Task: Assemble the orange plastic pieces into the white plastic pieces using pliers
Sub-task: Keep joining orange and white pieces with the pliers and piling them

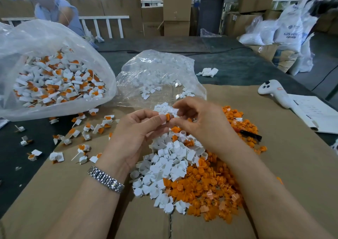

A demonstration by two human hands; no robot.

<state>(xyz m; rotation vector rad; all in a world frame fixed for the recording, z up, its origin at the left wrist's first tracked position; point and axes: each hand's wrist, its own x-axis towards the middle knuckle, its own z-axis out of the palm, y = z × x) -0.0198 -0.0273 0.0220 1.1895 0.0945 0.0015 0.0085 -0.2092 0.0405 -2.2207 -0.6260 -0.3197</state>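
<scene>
Lying at nine o'clock, big clear bag (54,70) full of joined white-and-orange parts; more scattered just below on dark table (22,165). At centre, left hand (135,134) pinching white piece (163,119) with orange piece (167,116) at its tip — right hand (199,121) meeting it, fingertips closed on same orange piece. Below hands, at six o'clock, white pile (164,165) and orange pile (206,189) on cardboard (73,193). Black tool (250,134) at three o'clock — type unclear.

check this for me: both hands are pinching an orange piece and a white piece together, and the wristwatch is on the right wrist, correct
Not quite: the head view shows the wristwatch on the left wrist. The rest holds: the left hand and right hand pinch an orange piece and a white piece together.
</scene>
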